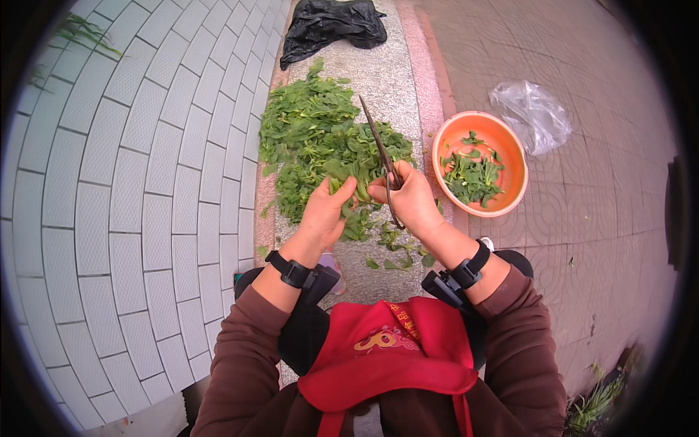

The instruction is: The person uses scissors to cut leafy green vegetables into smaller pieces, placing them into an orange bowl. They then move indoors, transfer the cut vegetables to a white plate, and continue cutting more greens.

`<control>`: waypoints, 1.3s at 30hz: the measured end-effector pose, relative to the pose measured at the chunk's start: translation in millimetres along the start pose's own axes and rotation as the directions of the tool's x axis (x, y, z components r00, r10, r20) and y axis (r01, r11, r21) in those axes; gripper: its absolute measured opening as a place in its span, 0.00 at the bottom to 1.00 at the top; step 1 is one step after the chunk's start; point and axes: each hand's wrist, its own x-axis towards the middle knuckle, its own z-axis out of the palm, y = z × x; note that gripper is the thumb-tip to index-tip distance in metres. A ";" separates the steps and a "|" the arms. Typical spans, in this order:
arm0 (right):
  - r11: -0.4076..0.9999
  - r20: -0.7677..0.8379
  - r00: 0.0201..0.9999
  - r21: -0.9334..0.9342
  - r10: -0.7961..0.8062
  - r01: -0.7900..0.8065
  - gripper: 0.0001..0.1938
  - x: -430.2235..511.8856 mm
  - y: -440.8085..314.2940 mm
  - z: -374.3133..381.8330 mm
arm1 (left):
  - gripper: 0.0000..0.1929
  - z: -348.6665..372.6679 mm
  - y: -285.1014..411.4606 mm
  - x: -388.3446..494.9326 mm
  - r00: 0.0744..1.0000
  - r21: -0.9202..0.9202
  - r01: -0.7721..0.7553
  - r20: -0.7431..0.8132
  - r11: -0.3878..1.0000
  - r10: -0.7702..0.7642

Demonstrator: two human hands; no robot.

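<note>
My left hand holds a small bunch of leafy greens between thumb and fingers. In my right hand is a pair of dark metal scissors, blades pointing away from me and apparently together. The right thumb and fingertips also meet the stems of the bunch. Beneath and beyond both hands spreads a large heap of leafy greens on the speckled stone ledge. To the right, an orange plastic basin contains some cut greens.
A black plastic bag lies at the ledge's far end. Behind the basin, a clear plastic bag rests on the paving. A white tiled wall borders the left side. Loose leaves are scattered near my feet.
</note>
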 end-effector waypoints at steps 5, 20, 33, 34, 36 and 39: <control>0.987 -0.058 0.998 -0.160 -0.018 0.009 0.12 2.7 -3.0 -8.5 | 0.09 6.9 -5.3 7.7 0.999 0.060 -0.016 -0.028 0.998 0.018; 0.966 0.199 0.980 0.251 0.011 -0.062 0.12 5.9 -13.4 -18.3 | 0.10 1.5 1.2 18.5 0.999 -0.153 0.035 -0.016 0.988 -0.038; 1.000 0.135 0.991 -0.026 0.002 0.001 0.11 -14.4 -20.0 -40.1 | 0.17 -3.1 11.8 19.8 0.994 -0.412 0.101 -0.002 0.905 -0.112; 1.000 0.092 0.996 0.010 -0.004 0.003 0.11 -12.9 -18.9 -39.4 | 0.17 -2.8 10.8 20.5 0.991 -0.423 0.123 0.013 0.898 -0.130; 0.999 -0.008 0.999 0.030 -0.037 0.037 0.10 -10.4 -17.6 -38.2 | 0.17 -1.4 8.3 21.1 0.988 -0.464 0.154 0.050 0.872 -0.148; 0.987 -0.060 0.989 0.077 -0.137 0.141 0.08 -3.3 -18.6 -34.6 | 0.16 1.8 7.0 20.2 0.980 -0.450 0.201 0.100 0.870 -0.175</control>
